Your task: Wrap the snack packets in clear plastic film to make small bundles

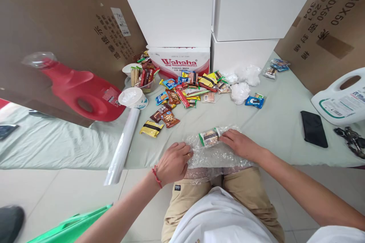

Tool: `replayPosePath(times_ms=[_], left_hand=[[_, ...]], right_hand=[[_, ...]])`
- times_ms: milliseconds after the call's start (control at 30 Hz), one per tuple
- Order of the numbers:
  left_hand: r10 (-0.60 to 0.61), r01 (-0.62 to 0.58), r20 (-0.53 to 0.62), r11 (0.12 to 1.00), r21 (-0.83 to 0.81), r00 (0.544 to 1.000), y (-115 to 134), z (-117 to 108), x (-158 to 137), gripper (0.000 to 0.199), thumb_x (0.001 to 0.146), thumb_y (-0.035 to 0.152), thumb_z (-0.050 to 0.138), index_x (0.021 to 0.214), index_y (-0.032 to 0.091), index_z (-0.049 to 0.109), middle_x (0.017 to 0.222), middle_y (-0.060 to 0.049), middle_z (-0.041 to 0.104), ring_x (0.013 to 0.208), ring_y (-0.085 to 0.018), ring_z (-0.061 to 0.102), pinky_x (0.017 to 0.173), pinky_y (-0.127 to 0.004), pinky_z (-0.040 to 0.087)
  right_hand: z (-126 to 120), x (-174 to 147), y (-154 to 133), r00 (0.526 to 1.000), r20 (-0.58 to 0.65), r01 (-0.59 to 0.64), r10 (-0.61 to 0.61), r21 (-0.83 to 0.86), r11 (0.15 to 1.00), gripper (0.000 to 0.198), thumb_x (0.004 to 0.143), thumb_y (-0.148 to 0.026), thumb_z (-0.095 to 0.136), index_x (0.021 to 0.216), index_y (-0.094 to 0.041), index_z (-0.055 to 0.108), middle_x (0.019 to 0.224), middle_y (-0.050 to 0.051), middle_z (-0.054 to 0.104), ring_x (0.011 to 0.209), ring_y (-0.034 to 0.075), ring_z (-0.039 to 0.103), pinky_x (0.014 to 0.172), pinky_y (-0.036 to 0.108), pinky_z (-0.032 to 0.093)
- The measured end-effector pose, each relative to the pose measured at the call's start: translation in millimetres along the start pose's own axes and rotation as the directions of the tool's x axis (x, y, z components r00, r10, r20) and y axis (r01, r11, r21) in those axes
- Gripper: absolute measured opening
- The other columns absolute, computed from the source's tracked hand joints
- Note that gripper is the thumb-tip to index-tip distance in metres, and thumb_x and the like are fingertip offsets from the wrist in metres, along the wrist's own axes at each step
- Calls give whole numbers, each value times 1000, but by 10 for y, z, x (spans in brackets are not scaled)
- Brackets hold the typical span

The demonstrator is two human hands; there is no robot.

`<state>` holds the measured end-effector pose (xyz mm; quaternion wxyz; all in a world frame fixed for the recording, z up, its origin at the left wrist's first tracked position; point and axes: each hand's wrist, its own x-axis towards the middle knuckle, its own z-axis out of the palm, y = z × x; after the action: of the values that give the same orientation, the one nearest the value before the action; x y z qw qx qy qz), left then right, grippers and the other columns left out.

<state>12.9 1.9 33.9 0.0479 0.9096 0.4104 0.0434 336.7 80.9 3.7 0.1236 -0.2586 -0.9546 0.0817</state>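
Observation:
A crinkled sheet of clear plastic film [205, 157] lies in front of me and hangs over the table's near edge. On its far part rests a small snack packet [210, 138] with green ends and a dark band. My left hand [174, 161], with a red cord at the wrist, has its fingers curled on the film's left edge. My right hand [239, 143] reaches in from the other side, its fingertips closed at the packet's right end, partly hiding it. Beyond my left hand lies a yellow snack packet [151, 129].
Mixed snacks [182, 93] lie in a pile before a Wahaha box [182, 60]. Crumpled clear plastic bundles [240, 93] sit right of them. A film roll [122, 148], white cup [133, 98] and red jug [85, 95] stand left; a phone [313, 129] and white jug [342, 98] right.

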Motion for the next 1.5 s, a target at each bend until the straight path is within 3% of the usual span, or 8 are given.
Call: replayPosePath(times_ms=[200,467,633,1033,1167,1333,1400,1500], left_hand=[[-11,-73,-365,973,-217,931,242,-209,251,46,90,12,43,131,19,63,124,-14,65,112,-27,56,97,-44,47],[-63,36,-98,965,-259,993,266,216,625,46,97,13,41,138,22,62,122,-12,66,103,-26,57,93,-42,51],[-97,56,-124,951,-303,988,244,247,576,46,96,13,42,135,23,66,111,-12,64,99,-25,57,88,-40,51],[-180,179,54,809,-560,982,88,-17,794,48,75,3,42,100,24,78,95,-6,73,95,-23,65,87,-36,51],[-444,274,-16,580,-767,896,-98,-59,560,47,80,13,42,117,21,70,103,-5,74,87,-20,66,84,-34,53],[-496,146,-430,765,-627,754,225,89,198,63,85,44,60,142,21,46,136,-17,58,124,-33,56,106,-53,45],[-518,252,-488,822,-511,702,386,174,238,73,83,56,68,144,22,45,135,-18,59,129,-36,53,112,-58,37],[-674,484,-439,736,-473,594,401,249,459,33,92,49,62,112,23,66,105,-12,71,112,-32,61,105,-53,40]], right_hand=[[-23,-22,3,997,-66,31,-29,31,999,41,93,0,40,123,-15,64,113,15,66,101,24,57,87,40,53],[-95,-373,-414,992,-127,6,-8,-9,1000,39,95,-37,66,128,-18,63,129,17,63,113,31,55,95,51,49],[147,-480,-623,978,-207,17,-30,-67,998,23,96,-13,58,111,-25,70,118,8,70,109,24,56,96,45,47],[-222,485,-108,896,-37,-401,443,361,842,21,100,-24,51,98,-20,72,94,6,65,82,16,61,76,27,45],[-96,663,-10,841,106,-532,531,343,774,20,98,-21,50,93,-19,68,81,2,67,73,16,59,69,25,39],[-113,748,-19,826,171,-562,537,309,767,21,97,-22,48,90,-19,67,73,1,67,65,16,55,64,24,34],[-149,780,-22,830,183,-558,527,284,780,20,95,-21,49,89,-19,68,73,2,67,66,16,56,64,24,33],[-216,832,-4,830,216,-557,514,274,784,21,95,-23,50,88,-19,70,70,1,66,64,15,53,62,24,32]])
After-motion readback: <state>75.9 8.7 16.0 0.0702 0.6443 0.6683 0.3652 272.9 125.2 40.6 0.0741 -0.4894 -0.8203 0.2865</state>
